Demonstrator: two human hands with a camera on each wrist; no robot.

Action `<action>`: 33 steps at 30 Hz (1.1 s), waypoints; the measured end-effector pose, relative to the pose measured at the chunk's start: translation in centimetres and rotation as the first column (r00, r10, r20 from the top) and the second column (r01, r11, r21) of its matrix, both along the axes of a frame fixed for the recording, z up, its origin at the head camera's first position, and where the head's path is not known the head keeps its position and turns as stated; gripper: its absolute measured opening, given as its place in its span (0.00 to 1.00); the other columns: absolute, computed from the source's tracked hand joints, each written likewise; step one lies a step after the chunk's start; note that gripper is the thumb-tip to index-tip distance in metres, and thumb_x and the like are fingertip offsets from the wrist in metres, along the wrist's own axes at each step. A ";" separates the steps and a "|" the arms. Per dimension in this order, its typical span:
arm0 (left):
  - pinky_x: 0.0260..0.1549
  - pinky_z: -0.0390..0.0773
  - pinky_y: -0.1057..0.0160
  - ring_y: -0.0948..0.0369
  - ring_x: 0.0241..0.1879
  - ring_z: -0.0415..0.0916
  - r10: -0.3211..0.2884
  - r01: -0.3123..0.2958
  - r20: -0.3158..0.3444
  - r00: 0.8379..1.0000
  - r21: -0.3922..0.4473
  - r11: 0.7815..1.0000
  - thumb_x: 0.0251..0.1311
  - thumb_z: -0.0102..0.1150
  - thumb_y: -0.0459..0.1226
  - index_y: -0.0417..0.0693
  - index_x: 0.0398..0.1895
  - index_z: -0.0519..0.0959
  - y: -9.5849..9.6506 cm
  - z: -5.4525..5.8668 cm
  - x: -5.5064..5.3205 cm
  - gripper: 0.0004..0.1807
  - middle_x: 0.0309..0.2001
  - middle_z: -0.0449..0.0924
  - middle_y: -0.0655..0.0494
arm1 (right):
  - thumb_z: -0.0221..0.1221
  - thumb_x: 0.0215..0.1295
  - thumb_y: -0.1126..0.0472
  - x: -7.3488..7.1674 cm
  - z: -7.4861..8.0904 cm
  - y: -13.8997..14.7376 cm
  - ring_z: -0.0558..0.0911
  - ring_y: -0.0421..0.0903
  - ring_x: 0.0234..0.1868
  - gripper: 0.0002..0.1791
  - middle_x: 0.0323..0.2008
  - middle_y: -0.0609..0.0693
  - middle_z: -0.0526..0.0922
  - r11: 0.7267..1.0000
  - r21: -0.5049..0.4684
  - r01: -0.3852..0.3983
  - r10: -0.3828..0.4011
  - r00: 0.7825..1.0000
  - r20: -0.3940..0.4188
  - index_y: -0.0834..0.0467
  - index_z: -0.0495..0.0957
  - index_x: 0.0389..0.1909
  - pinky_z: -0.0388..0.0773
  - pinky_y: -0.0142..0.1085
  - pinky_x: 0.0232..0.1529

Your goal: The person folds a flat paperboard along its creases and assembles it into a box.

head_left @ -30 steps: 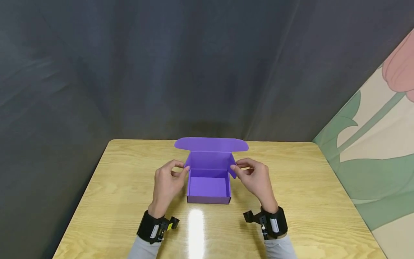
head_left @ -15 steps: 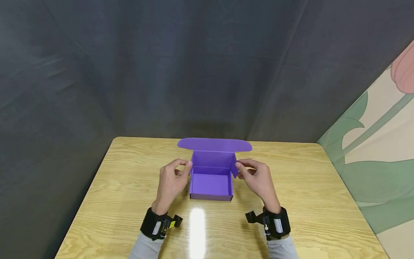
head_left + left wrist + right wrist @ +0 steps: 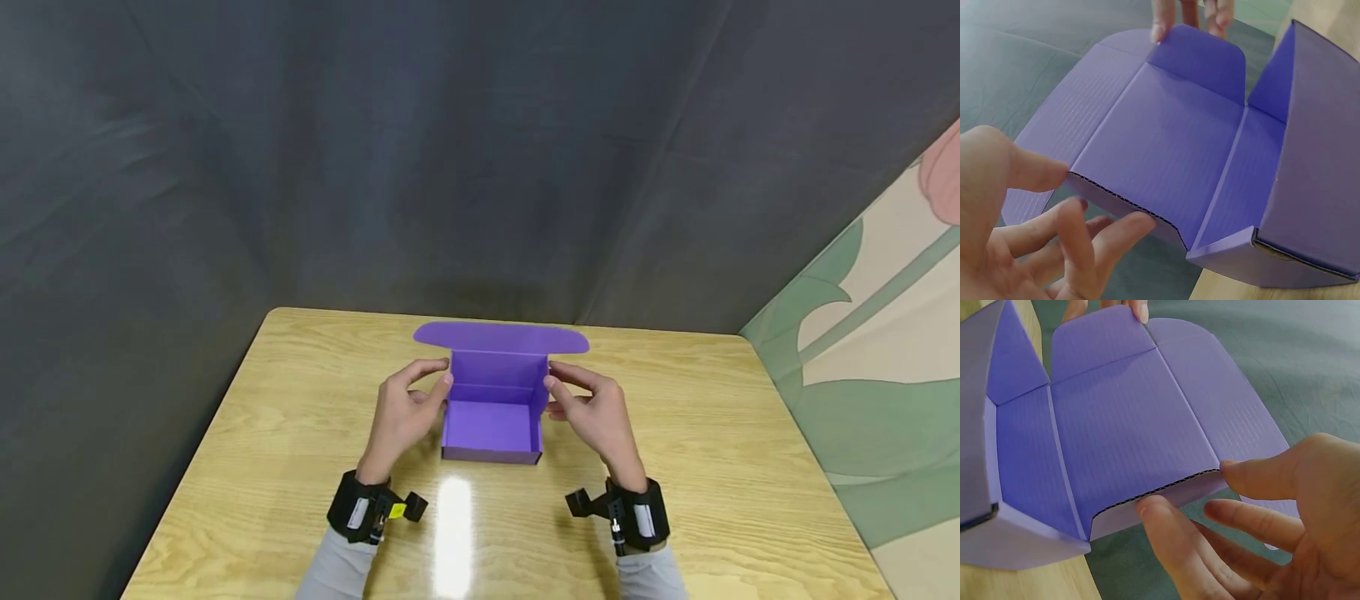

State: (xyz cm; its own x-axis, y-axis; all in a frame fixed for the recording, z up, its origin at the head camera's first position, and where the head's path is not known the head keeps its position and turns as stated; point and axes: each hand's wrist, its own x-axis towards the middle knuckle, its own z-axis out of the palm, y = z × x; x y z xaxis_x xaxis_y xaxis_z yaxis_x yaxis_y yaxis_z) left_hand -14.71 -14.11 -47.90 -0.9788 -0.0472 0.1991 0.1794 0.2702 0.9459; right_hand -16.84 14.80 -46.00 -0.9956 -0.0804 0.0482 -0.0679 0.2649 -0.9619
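Note:
A purple cardboard box (image 3: 491, 427) stands on the wooden table with its lid raised at the back. The lid's side flaps fold forward, and its front tuck flap (image 3: 501, 337) juts up and out along the top. My left hand (image 3: 401, 414) pinches the left side flap (image 3: 1107, 199), thumb at its corner and a fingertip against its outer face. On the opposite side, my right hand (image 3: 600, 414) holds the right side flap (image 3: 1166, 503) the same way, thumb at the corner by the tuck flap crease. Inside the box, only the bare purple bottom shows.
The light wooden table (image 3: 315, 375) extends on both sides of the box. Behind it hangs a dark curtain (image 3: 480, 167), close past the table's back edge. A floral-patterned cloth (image 3: 885, 425) runs along the right side. Both wrists wear black camera straps (image 3: 360, 508).
The side flaps, angled outward a second ago, now stand straighter in line with the box sides. Both hands stay at the flaps, with fingers shifted along them. The head view has drifted slightly.

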 end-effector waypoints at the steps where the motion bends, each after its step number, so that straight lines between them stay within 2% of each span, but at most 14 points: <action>1: 0.11 0.67 0.70 0.63 0.11 0.76 -0.009 0.009 0.006 1.000 -0.001 1.000 0.74 0.66 0.39 0.46 0.59 0.87 0.0 0.0 0.0 0.15 0.62 0.86 0.45 | 0.67 0.75 0.61 0.0 0.0 0.1 0.93 0.58 0.32 0.20 0.59 0.66 0.86 1.000 -0.007 -0.006 0.006 1.000 -0.003 0.63 0.84 0.63 0.90 0.50 0.36; 4: 0.09 0.62 0.70 0.68 0.08 0.67 -0.036 0.036 0.015 0.999 -0.003 0.999 0.75 0.64 0.39 0.50 0.68 0.83 0.1 0.1 -0.1 0.20 0.66 0.83 0.44 | 0.66 0.75 0.61 -0.1 0.0 0.3 0.93 0.59 0.33 0.21 0.62 0.65 0.85 0.999 -0.027 -0.023 0.023 1.000 -0.006 0.62 0.82 0.66 0.90 0.50 0.36; 8: 0.09 0.64 0.68 0.68 0.09 0.64 -0.064 0.065 0.015 0.998 -0.030 0.997 0.77 0.62 0.41 0.53 0.70 0.81 0.1 0.2 -0.2 0.21 0.67 0.83 0.47 | 0.65 0.76 0.62 -0.2 0.1 0.5 0.92 0.59 0.33 0.22 0.64 0.64 0.84 0.999 -0.033 -0.039 0.039 0.999 -0.006 0.63 0.81 0.67 0.91 0.49 0.37; 11: 0.11 0.67 0.67 0.61 0.10 0.68 -0.076 0.077 0.025 0.997 -0.043 0.996 0.77 0.62 0.42 0.55 0.71 0.81 0.0 0.2 -0.2 0.21 0.68 0.82 0.49 | 0.65 0.76 0.63 -0.2 0.1 0.5 0.92 0.58 0.33 0.23 0.63 0.65 0.84 0.999 -0.014 -0.043 0.043 0.999 -0.022 0.63 0.80 0.68 0.91 0.48 0.35; 14: 0.13 0.70 0.67 0.49 0.15 0.78 -0.091 0.092 0.046 0.995 -0.026 0.995 0.77 0.62 0.42 0.56 0.72 0.80 -0.2 0.3 -0.1 0.23 0.69 0.81 0.51 | 0.65 0.76 0.63 -0.1 0.1 0.3 0.92 0.59 0.32 0.23 0.63 0.66 0.84 0.999 0.010 -0.042 0.043 0.998 -0.042 0.64 0.79 0.69 0.91 0.47 0.34; 16: 0.14 0.73 0.67 0.44 0.21 0.85 -0.096 0.096 0.058 0.994 -0.006 0.995 0.76 0.63 0.41 0.56 0.73 0.79 -0.4 0.3 0.1 0.23 0.70 0.81 0.52 | 0.65 0.76 0.64 -0.2 0.0 0.0 0.92 0.61 0.33 0.24 0.63 0.66 0.84 0.999 0.020 -0.046 0.047 0.998 -0.051 0.64 0.79 0.69 0.91 0.46 0.33; 19: 0.15 0.74 0.67 0.42 0.30 0.90 -0.100 0.099 0.065 0.993 0.009 0.995 0.76 0.63 0.40 0.53 0.74 0.78 -0.8 0.3 0.2 0.25 0.71 0.80 0.50 | 0.66 0.75 0.64 -0.4 0.0 -0.5 0.92 0.65 0.34 0.23 0.64 0.65 0.84 0.998 0.021 -0.056 0.057 0.997 -0.053 0.64 0.80 0.68 0.90 0.46 0.32; 23: 0.14 0.70 0.67 0.46 0.24 0.87 -0.087 0.087 0.045 0.995 -0.003 0.996 0.76 0.63 0.39 0.50 0.73 0.78 -1.1 0.0 0.0 0.25 0.70 0.80 0.47 | 0.66 0.75 0.64 -0.9 -0.3 -0.9 0.92 0.63 0.34 0.23 0.66 0.64 0.82 0.998 0.013 -0.067 0.068 0.996 -0.056 0.64 0.80 0.67 0.90 0.49 0.33; 25: 0.14 0.69 0.68 0.47 0.20 0.83 -0.087 0.087 0.044 0.995 -0.001 0.996 0.75 0.64 0.38 0.49 0.72 0.78 -1.2 -0.3 -0.2 0.24 0.68 0.81 0.44 | 0.66 0.74 0.65 -1.2 -0.6 -0.9 0.93 0.59 0.34 0.23 0.66 0.65 0.82 0.998 0.006 -0.068 0.069 0.996 -0.060 0.65 0.80 0.67 0.90 0.51 0.33; 28: 0.16 0.71 0.69 0.48 0.22 0.84 -0.098 0.096 0.054 0.994 0.028 0.995 0.74 0.65 0.37 0.48 0.71 0.79 -1.2 -0.8 -0.4 0.24 0.57 0.87 0.36 | 0.66 0.74 0.66 -1.5 -1.1 -0.8 0.93 0.49 0.32 0.23 0.67 0.66 0.81 0.997 0.001 -0.071 0.071 0.995 -0.064 0.67 0.80 0.67 0.90 0.48 0.31; 30: 0.16 0.70 0.69 0.54 0.19 0.81 -0.101 0.099 0.057 0.993 0.035 0.994 0.74 0.65 0.36 0.47 0.71 0.79 -1.3 -1.1 -0.4 0.23 0.39 0.90 0.36 | 0.67 0.73 0.67 -1.5 -1.5 -0.7 0.93 0.45 0.31 0.23 0.66 0.67 0.82 0.997 0.008 -0.079 0.079 0.994 -0.075 0.67 0.80 0.66 0.90 0.44 0.30; 32: 0.15 0.67 0.69 0.61 0.15 0.74 -0.098 0.096 0.050 0.994 0.033 0.995 0.73 0.65 0.35 0.46 0.70 0.79 -1.3 -1.3 -0.4 0.24 0.21 0.83 0.43 | 0.67 0.73 0.67 -1.6 -1.9 -0.5 0.93 0.48 0.32 0.23 0.64 0.67 0.83 0.996 0.022 -0.089 0.091 0.991 -0.094 0.68 0.81 0.65 0.90 0.42 0.30; 33: 0.15 0.64 0.69 0.64 0.12 0.69 -0.097 0.096 0.043 0.994 0.026 0.995 0.73 0.65 0.35 0.45 0.70 0.79 -1.3 -1.5 -0.3 0.24 0.16 0.77 0.49 | 0.67 0.73 0.67 -1.6 -2.1 -0.5 0.93 0.51 0.32 0.22 0.63 0.68 0.83 0.995 0.025 -0.096 0.098 0.989 -0.107 0.68 0.81 0.65 0.90 0.43 0.31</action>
